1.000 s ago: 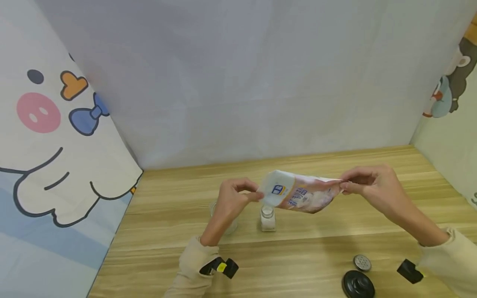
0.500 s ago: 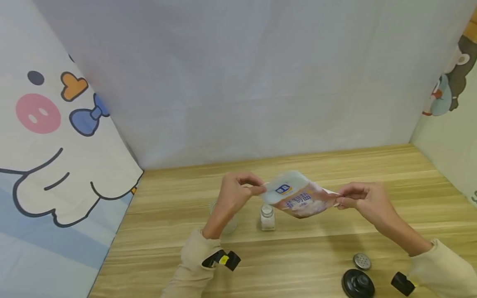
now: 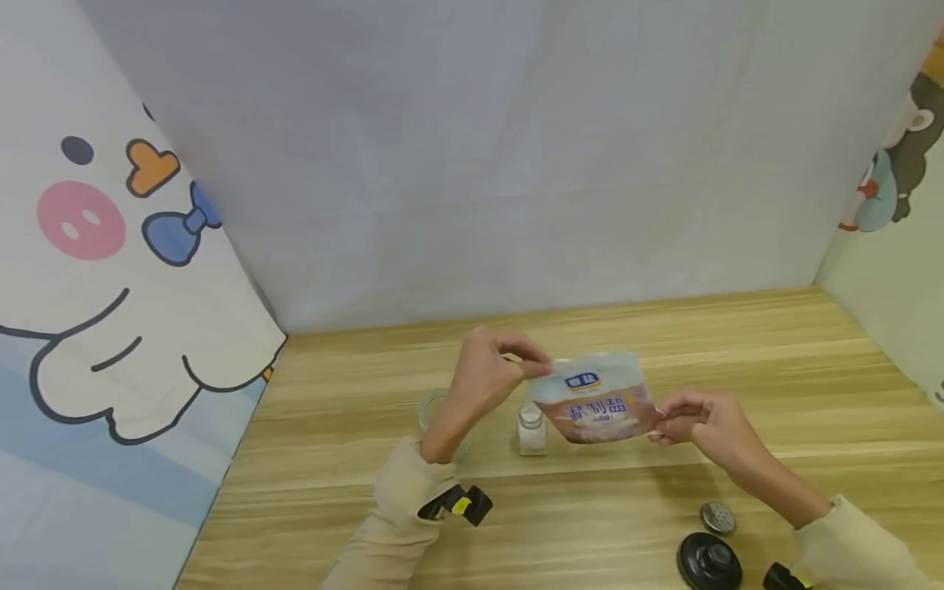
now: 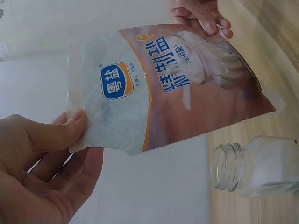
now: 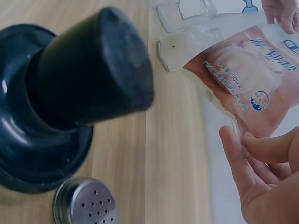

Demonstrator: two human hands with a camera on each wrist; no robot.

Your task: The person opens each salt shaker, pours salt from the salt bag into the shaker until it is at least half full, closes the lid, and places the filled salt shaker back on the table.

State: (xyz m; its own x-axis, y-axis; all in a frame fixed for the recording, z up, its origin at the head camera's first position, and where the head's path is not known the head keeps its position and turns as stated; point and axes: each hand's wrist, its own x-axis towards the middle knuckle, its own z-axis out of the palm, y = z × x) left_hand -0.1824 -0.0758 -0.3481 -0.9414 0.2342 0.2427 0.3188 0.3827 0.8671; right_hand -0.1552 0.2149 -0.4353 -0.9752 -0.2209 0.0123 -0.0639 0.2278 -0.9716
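A salt bag (image 3: 601,406) with a pale blue and brownish-pink print hangs over the table between both hands. My left hand (image 3: 492,373) pinches its upper left corner between thumb and fingers; in the left wrist view the thumb presses the bag's pale edge (image 4: 77,128). Lower down on the other side, my right hand (image 3: 704,426) pinches the opposite corner, which is drawn to a point in the right wrist view. Behind and below the bag stands a small glass jar (image 3: 532,438), uncapped, with white contents (image 4: 275,163).
A larger clear glass jar (image 3: 431,403) is partly hidden behind the left forearm. At the front right lie a perforated metal shaker cap (image 3: 718,518) and a black round lid with a knob (image 3: 708,561). A white cloth wall (image 3: 516,164) borders the table's back edge.
The right hand has come down and inward while the left has shifted slightly right and up. Between them the bag has turned to face the head camera more fully, its right corner lower.
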